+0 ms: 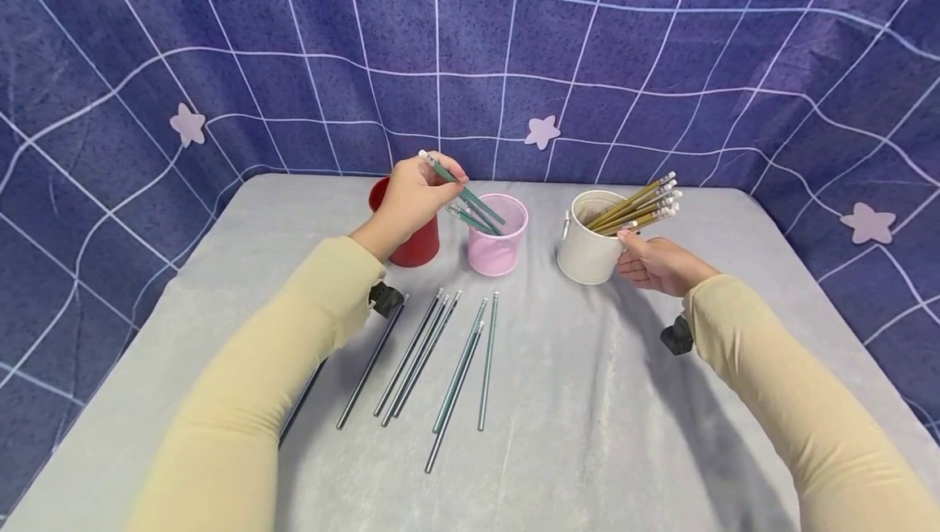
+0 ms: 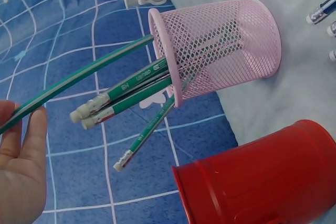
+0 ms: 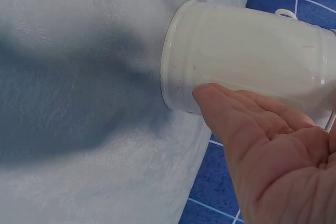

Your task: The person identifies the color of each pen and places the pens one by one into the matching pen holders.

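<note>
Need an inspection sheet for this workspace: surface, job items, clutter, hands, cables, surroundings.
Surface: pale gray tabletop, loose pencils lying on its left half.
Pink mesh cup: holds green pencils.
White cup: holds yellow pencils leaning right.
Red cup: contents not visible.
Clutter: nothing seen.
Left hand: pinches a green pencil, its lower end at the pink mesh cup's mouth.
Right hand: touches the white cup's side.
Cables: nothing seen.
Surroundings: blue-purple gridded cloth with pale stars.

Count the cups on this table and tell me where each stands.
3: red cup at left, partly behind the left hand; pink mesh cup in the middle; white cup at right, beside the right hand.
</note>
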The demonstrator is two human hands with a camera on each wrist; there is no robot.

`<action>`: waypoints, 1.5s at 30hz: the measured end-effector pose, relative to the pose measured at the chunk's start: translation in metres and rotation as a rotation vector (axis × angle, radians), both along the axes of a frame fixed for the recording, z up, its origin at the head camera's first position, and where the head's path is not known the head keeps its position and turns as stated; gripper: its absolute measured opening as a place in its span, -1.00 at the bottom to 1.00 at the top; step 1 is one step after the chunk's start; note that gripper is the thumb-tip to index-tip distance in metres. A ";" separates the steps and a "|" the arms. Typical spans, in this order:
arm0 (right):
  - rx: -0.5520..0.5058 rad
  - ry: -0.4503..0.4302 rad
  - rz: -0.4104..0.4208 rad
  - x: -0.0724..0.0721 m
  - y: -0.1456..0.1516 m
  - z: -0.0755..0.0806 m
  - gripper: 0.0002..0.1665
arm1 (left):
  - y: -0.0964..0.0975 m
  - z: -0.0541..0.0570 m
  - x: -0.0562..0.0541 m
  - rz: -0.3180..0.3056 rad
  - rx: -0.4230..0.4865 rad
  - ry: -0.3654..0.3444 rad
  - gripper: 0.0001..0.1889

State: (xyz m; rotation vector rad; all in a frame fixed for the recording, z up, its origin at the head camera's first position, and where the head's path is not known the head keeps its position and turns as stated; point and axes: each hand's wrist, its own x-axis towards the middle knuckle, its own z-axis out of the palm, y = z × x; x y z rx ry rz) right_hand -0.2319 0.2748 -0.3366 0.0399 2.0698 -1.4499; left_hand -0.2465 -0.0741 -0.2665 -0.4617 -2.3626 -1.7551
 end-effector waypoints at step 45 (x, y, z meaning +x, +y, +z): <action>0.000 0.015 -0.012 0.001 0.000 -0.003 -0.02 | -0.007 -0.058 -0.004 0.218 0.123 0.052 -0.79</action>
